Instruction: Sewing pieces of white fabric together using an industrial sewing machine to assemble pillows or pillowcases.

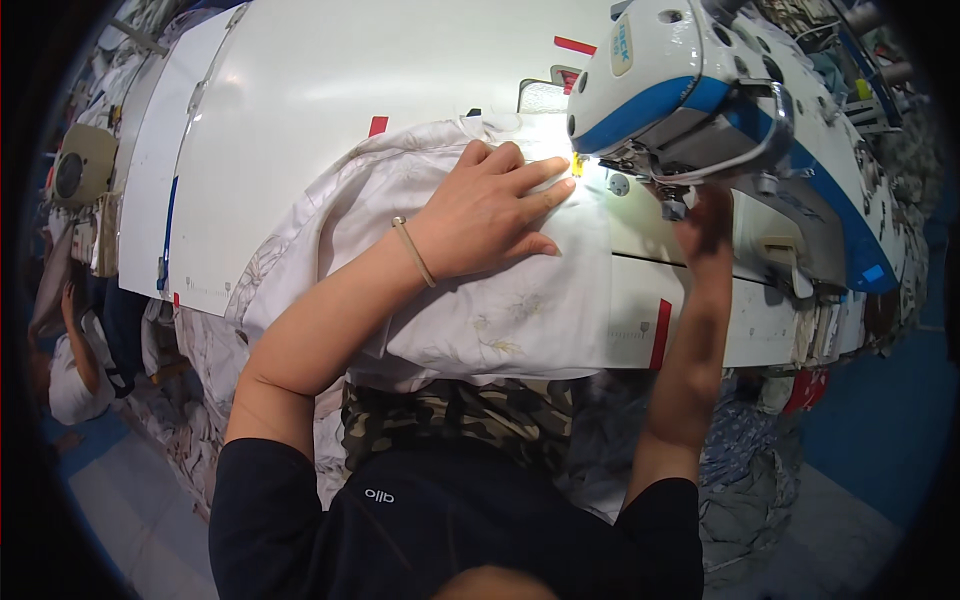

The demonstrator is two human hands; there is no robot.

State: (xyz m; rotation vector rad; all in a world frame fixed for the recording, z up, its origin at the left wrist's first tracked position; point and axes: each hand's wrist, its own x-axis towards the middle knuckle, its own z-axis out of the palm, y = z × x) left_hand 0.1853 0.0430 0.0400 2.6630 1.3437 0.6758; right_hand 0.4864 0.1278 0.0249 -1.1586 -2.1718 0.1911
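A pale fabric piece with a faint leaf print (480, 325) lies across the sewing table and hangs over its front edge. My left hand (490, 205) rests flat on it, fingers spread, with the fingertips close to the lit needle area. Above and to the right stands a white and blue sewing machine (650, 85), its lamp shining on the cloth. My right hand (705, 215) reaches under the machine head, right of the needle. Shadow and the machine's parts hide its fingers, so what they touch does not show.
The white sewing table (300, 80) carries red tape marks (660, 335). Heaps of cloth (750, 480) lie below the table on both sides. At the far left another person in a white top (80, 375) is at work beside a beige machine part (82, 165).
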